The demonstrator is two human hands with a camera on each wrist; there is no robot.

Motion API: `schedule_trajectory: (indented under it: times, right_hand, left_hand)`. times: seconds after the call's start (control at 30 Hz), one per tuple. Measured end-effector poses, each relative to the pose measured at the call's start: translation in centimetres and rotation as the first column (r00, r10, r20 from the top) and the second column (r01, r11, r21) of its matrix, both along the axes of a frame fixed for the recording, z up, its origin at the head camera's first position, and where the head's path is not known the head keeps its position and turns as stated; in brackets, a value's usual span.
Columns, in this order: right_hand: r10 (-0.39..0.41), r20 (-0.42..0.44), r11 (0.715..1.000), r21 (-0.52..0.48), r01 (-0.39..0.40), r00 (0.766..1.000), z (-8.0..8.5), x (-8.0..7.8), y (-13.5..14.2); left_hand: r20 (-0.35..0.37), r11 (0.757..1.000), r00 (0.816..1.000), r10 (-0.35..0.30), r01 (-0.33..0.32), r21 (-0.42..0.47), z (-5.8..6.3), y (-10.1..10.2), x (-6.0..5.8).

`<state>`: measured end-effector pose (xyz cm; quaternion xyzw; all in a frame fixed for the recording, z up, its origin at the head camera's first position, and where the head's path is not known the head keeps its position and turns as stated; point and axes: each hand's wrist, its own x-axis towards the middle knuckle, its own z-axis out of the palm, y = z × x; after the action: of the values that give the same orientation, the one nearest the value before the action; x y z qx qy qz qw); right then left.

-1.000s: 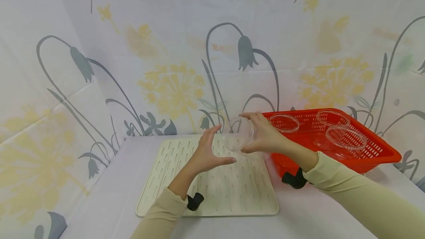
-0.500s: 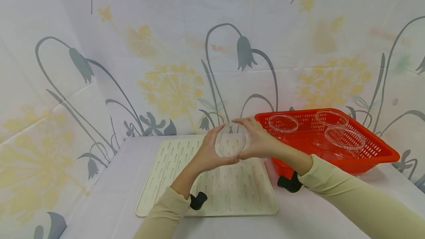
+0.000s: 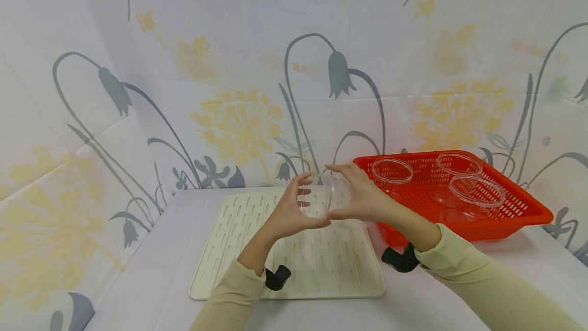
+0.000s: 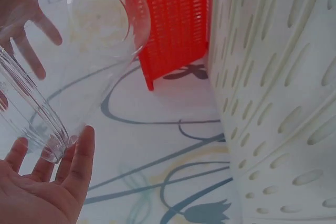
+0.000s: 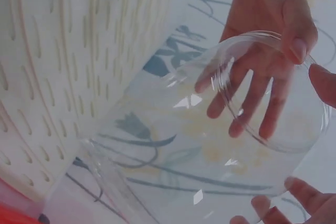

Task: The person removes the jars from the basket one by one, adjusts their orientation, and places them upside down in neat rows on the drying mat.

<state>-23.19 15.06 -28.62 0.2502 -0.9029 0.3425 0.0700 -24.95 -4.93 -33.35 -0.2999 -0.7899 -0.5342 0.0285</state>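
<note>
I hold a clear round dish [image 3: 321,195] between both hands, raised above the far part of the cream drying mat [image 3: 239,249]. My left hand [image 3: 287,211] cups one side, thumb under the rim and fingers curled over the top. My right hand [image 3: 363,195] grips the opposite side, fingers spread round its edge. The dish appears tilted on its side; the wrist views show it as two nested clear parts, though I cannot tell whether they are separating. Just right of the mat sits an orange basket [image 3: 528,211] containing three more clear dishes [image 3: 475,190].
</note>
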Motion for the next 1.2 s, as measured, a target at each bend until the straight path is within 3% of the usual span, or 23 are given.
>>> schedule_trajectory:
  times: [0.2, 0.47, 0.93, 1.1, 1.2]
  right_hand:
    - [-0.124, 0.046, 0.981, -0.147, 0.129, 0.991, -0.8, 0.5, 1.2]
    - [-0.206, 0.15, 0.911, -0.331, 0.245, 0.967, -2.3, 1.8, 2.3]
    - [-0.146, 0.259, 0.85, -0.461, 0.255, 0.955, -4.6, 2.3, 1.8]
    - [-0.084, 0.26, 0.833, -0.512, 0.211, 0.962, -4.7, 2.3, 1.8]
    - [-0.052, 0.243, 0.825, -0.537, 0.179, 0.969, -4.6, 2.3, 1.7]
  left_hand:
    - [0.059, 0.998, 0.998, 0.01, -0.014, 0.062, 0.0, -0.7, 0.1]
    - [0.104, 0.994, 0.995, -0.008, -0.004, 0.114, 0.0, -1.4, 0.4]
    - [0.106, 0.986, 0.994, -0.025, 0.007, 0.166, -0.3, -2.1, 0.2]
    - [0.131, 0.981, 0.989, -0.071, 0.045, 0.188, -0.4, -2.2, 0.2]
    - [0.154, 0.985, 0.986, -0.063, 0.037, 0.166, -0.5, -2.2, 0.2]
